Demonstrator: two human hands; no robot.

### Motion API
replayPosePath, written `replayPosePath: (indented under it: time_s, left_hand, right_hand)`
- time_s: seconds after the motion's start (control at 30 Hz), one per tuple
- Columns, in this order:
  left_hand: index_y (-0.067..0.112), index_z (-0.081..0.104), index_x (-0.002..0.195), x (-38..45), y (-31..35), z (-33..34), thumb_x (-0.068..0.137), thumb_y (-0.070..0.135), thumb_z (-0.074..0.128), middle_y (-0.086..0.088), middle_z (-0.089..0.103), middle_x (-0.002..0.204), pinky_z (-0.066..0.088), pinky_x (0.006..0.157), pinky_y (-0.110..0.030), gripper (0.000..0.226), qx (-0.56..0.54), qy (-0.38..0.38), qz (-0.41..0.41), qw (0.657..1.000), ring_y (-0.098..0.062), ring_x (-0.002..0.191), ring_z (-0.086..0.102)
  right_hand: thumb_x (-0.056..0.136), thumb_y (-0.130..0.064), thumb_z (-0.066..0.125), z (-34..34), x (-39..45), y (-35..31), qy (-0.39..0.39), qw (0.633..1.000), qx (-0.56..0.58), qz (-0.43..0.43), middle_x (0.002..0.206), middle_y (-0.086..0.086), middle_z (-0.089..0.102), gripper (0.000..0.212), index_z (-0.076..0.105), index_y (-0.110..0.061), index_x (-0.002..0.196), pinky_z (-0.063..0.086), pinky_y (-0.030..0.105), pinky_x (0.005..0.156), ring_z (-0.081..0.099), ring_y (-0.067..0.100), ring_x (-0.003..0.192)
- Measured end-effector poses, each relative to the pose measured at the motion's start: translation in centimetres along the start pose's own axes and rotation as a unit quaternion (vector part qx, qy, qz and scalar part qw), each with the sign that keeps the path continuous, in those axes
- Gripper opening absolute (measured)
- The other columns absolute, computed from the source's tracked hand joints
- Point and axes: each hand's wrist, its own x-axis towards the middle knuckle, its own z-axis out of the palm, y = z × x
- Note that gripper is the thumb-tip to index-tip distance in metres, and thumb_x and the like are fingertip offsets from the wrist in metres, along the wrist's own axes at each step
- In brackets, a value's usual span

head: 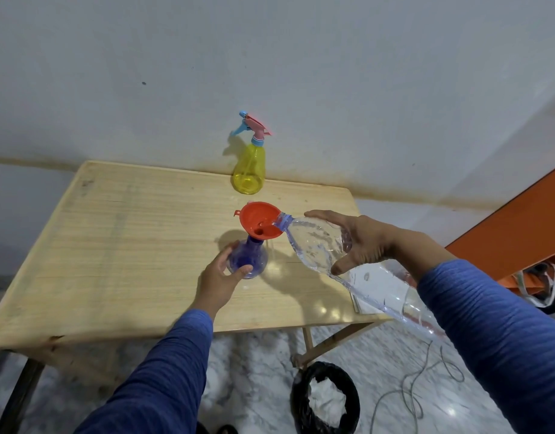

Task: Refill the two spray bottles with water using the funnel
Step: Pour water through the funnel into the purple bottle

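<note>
A blue-purple spray bottle [249, 261] stands on the wooden table [129, 245] with no spray head on it. An orange funnel [259, 223] sits in its neck. My left hand [221, 278] grips the bottle's body from the near left side. My right hand [360, 241] holds a large clear water bottle [320, 245] tilted down to the left, its mouth resting on the funnel's right rim. Some water lies in the funnel's bowl. A yellow spray bottle [249, 170] with a pink and blue trigger head stands at the table's far edge by the wall.
The white wall runs right behind the table. A black-lined bin [326, 399] stands on the marble floor under the table's near right corner, beside loose cables [426, 380]. An orange panel [514, 230] and a bag [539, 283] are at the right.
</note>
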Motion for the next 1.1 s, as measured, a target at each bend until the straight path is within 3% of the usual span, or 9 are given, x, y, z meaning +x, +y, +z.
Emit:
replayPosePath:
  time_s: [0.2, 0.47, 0.6, 0.73, 1.0, 1.1]
  left_hand:
    - [0.072, 0.042, 0.113, 0.0, -0.1, 0.0, 0.056, 0.065, 0.073, 0.03, 0.056, 0.118, 0.043, 0.103, -0.034, 0.065, 0.004, 0.002, -0.002, 1.0, 0.001, 0.116, 0.05]
    - [0.072, 0.041, 0.113, -0.1, 0.0, -0.1, 0.064, 0.054, 0.074, 0.036, 0.053, 0.113, 0.042, 0.102, -0.034, 0.062, 0.01, 0.001, 0.001, 1.0, 0.002, 0.115, 0.048]
    - [0.073, 0.042, 0.111, -0.2, 0.2, -0.1, 0.062, 0.055, 0.075, 0.046, 0.049, 0.107, 0.042, 0.102, -0.032, 0.062, 0.003, 0.001, 0.001, 1.0, 0.005, 0.113, 0.047]
    - [0.073, 0.042, 0.111, -0.3, 0.4, -0.1, 0.057, 0.061, 0.073, 0.044, 0.051, 0.108, 0.043, 0.102, -0.032, 0.063, -0.001, 0.003, 0.001, 1.0, 0.003, 0.114, 0.049]
    - [0.073, 0.043, 0.109, -0.4, 0.6, -0.1, 0.061, 0.057, 0.074, 0.05, 0.052, 0.102, 0.042, 0.097, -0.027, 0.06, 0.001, 0.004, -0.001, 1.0, 0.015, 0.105, 0.047]
    - [0.073, 0.044, 0.109, -0.3, 0.5, 0.0, 0.062, 0.054, 0.075, 0.052, 0.052, 0.101, 0.042, 0.097, -0.027, 0.059, 0.001, 0.004, -0.005, 1.0, 0.019, 0.104, 0.045]
  right_hand:
    - [0.058, -0.027, 0.085, -0.1, -0.1, 0.1, 0.002, 1.0, 0.005, 0.0, 0.114, 0.006, 0.062, 0.104, 0.02, -0.059, 0.133, 0.049, 0.044, 0.095, 0.062, 0.027, 0.099]
    - [0.06, -0.028, 0.084, -0.1, -0.1, 0.1, 0.003, 1.0, -0.019, 0.003, 0.109, 0.005, 0.063, 0.104, 0.02, -0.056, 0.136, 0.05, 0.043, 0.093, 0.061, 0.025, 0.091]
    - [0.061, -0.029, 0.084, -0.2, 0.0, 0.1, 0.001, 1.0, -0.031, -0.001, 0.114, 0.006, 0.062, 0.104, 0.018, -0.054, 0.138, 0.048, 0.044, 0.094, 0.061, 0.026, 0.095]
    - [0.061, -0.029, 0.084, -0.3, -0.1, 0.3, 0.003, 1.0, -0.029, -0.002, 0.114, 0.007, 0.062, 0.105, 0.018, -0.054, 0.138, 0.049, 0.043, 0.094, 0.061, 0.026, 0.093]
    - [0.06, -0.028, 0.084, -0.2, -0.1, 0.9, 0.014, 1.0, -0.017, -0.013, 0.103, 0.005, 0.063, 0.104, 0.019, -0.056, 0.136, 0.05, 0.035, 0.084, 0.058, 0.019, 0.08]
    - [0.059, -0.03, 0.083, 0.1, -0.1, 1.2, 0.029, 0.999, 0.004, -0.029, 0.102, 0.013, 0.065, 0.104, 0.017, -0.062, 0.133, 0.051, 0.038, 0.086, 0.062, 0.025, 0.085]
